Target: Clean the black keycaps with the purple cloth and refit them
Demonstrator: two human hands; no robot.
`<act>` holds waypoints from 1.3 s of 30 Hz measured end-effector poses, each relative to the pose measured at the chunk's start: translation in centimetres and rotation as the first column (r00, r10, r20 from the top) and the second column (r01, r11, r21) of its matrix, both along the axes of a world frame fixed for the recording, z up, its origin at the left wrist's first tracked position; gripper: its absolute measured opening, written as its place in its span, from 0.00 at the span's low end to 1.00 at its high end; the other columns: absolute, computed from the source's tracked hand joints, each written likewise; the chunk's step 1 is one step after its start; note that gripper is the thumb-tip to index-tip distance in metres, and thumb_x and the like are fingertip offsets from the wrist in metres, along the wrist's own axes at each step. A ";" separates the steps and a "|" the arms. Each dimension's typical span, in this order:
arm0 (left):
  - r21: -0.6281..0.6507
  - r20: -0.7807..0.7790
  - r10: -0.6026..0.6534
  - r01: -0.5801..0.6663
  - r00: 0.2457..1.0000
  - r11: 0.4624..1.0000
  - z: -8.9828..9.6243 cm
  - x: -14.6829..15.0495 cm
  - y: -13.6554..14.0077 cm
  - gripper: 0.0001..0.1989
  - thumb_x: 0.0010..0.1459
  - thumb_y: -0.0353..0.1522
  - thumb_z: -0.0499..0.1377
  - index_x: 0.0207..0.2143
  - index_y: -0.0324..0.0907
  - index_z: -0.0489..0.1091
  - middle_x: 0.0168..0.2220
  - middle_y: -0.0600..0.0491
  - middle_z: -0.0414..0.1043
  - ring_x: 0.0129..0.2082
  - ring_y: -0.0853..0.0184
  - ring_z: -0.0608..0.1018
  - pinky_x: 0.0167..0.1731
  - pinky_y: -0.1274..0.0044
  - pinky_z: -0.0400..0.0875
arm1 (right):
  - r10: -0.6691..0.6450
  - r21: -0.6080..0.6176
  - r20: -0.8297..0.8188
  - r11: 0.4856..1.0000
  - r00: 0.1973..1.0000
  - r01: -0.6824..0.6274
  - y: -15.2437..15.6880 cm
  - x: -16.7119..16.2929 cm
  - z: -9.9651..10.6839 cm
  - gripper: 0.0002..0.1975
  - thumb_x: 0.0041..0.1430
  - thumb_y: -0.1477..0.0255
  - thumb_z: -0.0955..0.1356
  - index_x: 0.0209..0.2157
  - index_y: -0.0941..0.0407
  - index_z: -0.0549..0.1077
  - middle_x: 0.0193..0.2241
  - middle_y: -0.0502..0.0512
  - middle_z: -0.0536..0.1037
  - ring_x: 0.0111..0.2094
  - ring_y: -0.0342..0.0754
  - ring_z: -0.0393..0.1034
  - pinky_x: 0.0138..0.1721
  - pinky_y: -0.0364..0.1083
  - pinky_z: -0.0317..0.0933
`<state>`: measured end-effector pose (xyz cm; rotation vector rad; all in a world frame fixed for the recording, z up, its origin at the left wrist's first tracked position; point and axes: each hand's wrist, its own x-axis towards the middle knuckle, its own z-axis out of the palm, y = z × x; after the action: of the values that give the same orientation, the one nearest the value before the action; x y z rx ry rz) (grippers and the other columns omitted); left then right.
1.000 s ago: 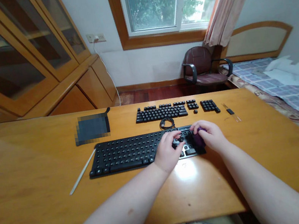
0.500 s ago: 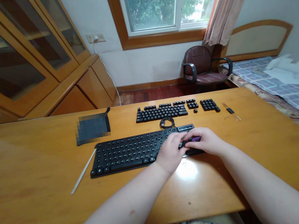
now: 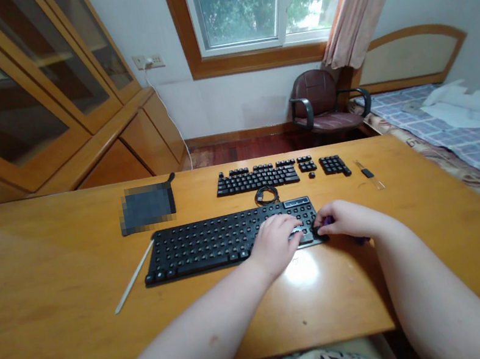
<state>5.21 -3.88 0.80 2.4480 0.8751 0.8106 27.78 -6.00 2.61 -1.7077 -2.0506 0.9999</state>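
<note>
A black keyboard (image 3: 205, 244) with its keycaps mostly off lies on the wooden table (image 3: 89, 354). My left hand (image 3: 276, 238) rests on the right part of it, fingers stretched out and slightly apart, holding nothing visible. At the keyboard's right edge, my right hand (image 3: 344, 220) is closed around a purple-handled tool (image 3: 328, 221) with a dark, brush-like end. That end touches or hovers just over the keyboard; I cannot tell which. Most of the handle is hidden by the fingers, and its purple tail shows below the palm.
Removed keycaps (image 3: 258, 178) lie in rows behind the keyboard, beside its coiled cable (image 3: 266, 195). A wire keycap puller (image 3: 368, 173) lies to the right. On the left are a white stick (image 3: 134, 277) and a dark pouch (image 3: 147, 207). A chair (image 3: 321, 100) stands beyond the table.
My hands have moved apart. My right hand has shifted right with the purple-handled tool to the keyboard's edge; my left hand stays over the keyboard with its fingers now straighter.
</note>
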 end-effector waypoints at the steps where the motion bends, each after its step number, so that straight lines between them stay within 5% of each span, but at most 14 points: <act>1: 0.000 0.001 0.000 0.000 1.000 1.000 0.0 0.0 0.0 0.10 0.54 0.32 0.56 0.40 0.43 0.70 0.41 0.51 0.71 0.43 0.65 0.71 0.44 0.70 0.66 | 0.003 -0.007 -0.009 1.000 1.000 -0.003 0.0 0.0 -0.1 0.06 0.43 0.67 0.70 0.27 0.51 0.77 0.22 0.49 0.78 0.22 0.46 0.68 0.24 0.43 0.60; 29: 0.000 -0.056 -0.033 0.033 0.998 0.999 -0.1 0.1 0.0 0.08 0.56 0.30 0.54 0.38 0.43 0.70 0.39 0.54 0.73 0.41 0.66 0.71 0.45 0.72 0.64 | 0.050 -0.022 0.292 0.999 0.955 -0.045 -0.5 -2.0 1.1 0.07 0.44 0.69 0.68 0.28 0.54 0.75 0.24 0.51 0.76 0.25 0.45 0.67 0.26 0.41 0.58; 39: -0.009 -0.059 -0.040 0.039 0.998 0.999 0.0 0.1 0.0 0.08 0.57 0.30 0.53 0.38 0.43 0.70 0.39 0.53 0.73 0.41 0.66 0.71 0.44 0.72 0.63 | 0.027 -0.079 0.139 0.997 0.990 -0.016 -0.3 -1.4 1.5 0.09 0.48 0.66 0.67 0.31 0.54 0.75 0.27 0.50 0.77 0.28 0.46 0.69 0.31 0.42 0.60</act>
<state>5.32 -3.88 0.82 2.4859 0.8466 0.7238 26.43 -6.31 4.07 -1.8472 -2.1468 1.0052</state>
